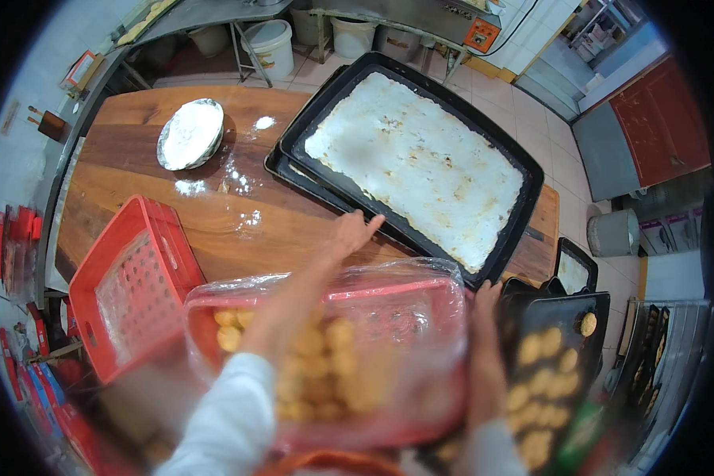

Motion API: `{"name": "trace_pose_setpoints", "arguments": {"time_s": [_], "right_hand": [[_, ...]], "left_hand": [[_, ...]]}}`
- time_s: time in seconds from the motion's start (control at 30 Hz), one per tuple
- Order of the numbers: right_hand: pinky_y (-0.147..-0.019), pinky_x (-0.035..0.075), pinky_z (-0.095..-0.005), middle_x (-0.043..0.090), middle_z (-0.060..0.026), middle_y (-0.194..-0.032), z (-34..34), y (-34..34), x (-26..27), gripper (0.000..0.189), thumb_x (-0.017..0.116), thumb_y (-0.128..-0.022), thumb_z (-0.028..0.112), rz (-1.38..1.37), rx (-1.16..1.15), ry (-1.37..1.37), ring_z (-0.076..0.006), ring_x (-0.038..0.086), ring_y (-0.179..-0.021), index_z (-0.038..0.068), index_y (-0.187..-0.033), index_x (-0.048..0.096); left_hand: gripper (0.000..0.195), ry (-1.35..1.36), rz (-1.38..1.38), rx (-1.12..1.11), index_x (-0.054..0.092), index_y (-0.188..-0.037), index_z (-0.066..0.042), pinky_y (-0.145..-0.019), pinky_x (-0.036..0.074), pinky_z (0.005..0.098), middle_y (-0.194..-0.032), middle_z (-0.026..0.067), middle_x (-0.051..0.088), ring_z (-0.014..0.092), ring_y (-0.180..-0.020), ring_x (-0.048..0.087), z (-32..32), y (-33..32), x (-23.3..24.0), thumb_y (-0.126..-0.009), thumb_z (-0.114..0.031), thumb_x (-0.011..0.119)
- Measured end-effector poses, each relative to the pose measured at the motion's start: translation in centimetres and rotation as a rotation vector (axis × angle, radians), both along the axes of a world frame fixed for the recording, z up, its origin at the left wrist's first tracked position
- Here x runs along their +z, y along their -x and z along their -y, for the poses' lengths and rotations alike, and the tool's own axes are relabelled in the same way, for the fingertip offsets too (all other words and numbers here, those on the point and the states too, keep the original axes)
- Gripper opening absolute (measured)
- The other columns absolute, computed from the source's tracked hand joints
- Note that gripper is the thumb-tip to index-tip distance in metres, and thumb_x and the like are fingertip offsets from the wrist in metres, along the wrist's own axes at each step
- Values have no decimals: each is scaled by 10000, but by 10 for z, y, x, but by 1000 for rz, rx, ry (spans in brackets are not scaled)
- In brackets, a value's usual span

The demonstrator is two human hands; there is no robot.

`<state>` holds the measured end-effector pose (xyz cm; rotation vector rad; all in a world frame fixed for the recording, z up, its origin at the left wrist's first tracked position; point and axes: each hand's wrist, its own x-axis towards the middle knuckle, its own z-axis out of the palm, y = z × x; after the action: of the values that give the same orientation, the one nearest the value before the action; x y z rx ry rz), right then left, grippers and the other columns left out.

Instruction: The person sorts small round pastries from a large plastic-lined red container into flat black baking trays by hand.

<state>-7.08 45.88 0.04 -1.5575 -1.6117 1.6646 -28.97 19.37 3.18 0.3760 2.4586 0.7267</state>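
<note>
A black baking tray (416,166) with a pale, stained inner surface lies at an angle on top of another dark tray (309,181) on the wooden table. My left hand (356,231) is at the stack's near left edge, fingers on the rims. My right hand (487,293) touches the upper tray's near right corner, thumb and fingers at the rim. Beneath my forearms stands a red plastic crate (458,333) lined with clear plastic, holding many round golden baked pieces (312,363). To its right, a dark tray (592,303) bears more such pieces.
A bowl of white powder (191,134) stands on the wooden table (125,160), with powder scattered nearby. A second red crate (166,238) leans at left. A wire rack (681,357) with trays stands at right. White buckets (272,50) are under the far steel bench.
</note>
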Motion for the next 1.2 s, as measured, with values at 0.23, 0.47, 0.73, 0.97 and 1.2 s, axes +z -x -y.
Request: {"name": "trace_pose_setpoints", "arguments": {"time_s": [0.23, 0.47, 0.73, 0.97, 1.2], "right_hand": [[-408, 502, -303, 502, -178, -1061, -44, 8, -11, 321, 329, -917, 124, 162, -63, -52, -227, 577, -661, 79, -1229, 270], [-342, 374, -279, 549, -156, -940, -38, 16, 2, 344, 381, -872, 100, 158, -107, -164, -174, 493, -447, 82, -1212, 331], [-465, 428, -299, 539, -90, -856, -16, 32, 29, 189, 545, -803, 112, -355, -490, 425, -194, 506, -643, 82, -980, 486], [-404, 370, -248, 492, -53, -622, -28, 50, 28, 82, 542, -716, 110, -439, -286, 325, -148, 410, -438, 48, -746, 498], [-433, 367, -240, 508, -36, -647, -60, 61, 10, 86, 553, -703, 94, -545, -285, 382, -127, 449, -498, 81, -776, 509]], "left_hand": [[707, -257, 510, 164, 593, -872, 104, -512, 466, 345, -813, 251, 619, 259, -549, 578, -12, -19, -5, -851, -577, 406], [319, -860, 715, 1016, 456, -699, -30, -328, 278, 232, -532, 52, 489, 100, -385, 406, 7, 9, -33, -840, -305, 533], [273, -925, 499, 972, 461, -544, -32, -306, 284, 258, -473, 59, 474, 119, -334, 374, 3, -11, 32, -769, -152, 557], [301, -977, 757, 1181, 484, -554, -17, -309, 198, 258, -513, 80, 497, 117, -334, 350, -9, -69, 34, -796, -177, 561], [292, -1206, 912, 1085, 466, -643, -46, -320, 213, 236, -558, 43, 475, 92, -367, 345, -15, -84, 44, -866, -210, 560]]}}
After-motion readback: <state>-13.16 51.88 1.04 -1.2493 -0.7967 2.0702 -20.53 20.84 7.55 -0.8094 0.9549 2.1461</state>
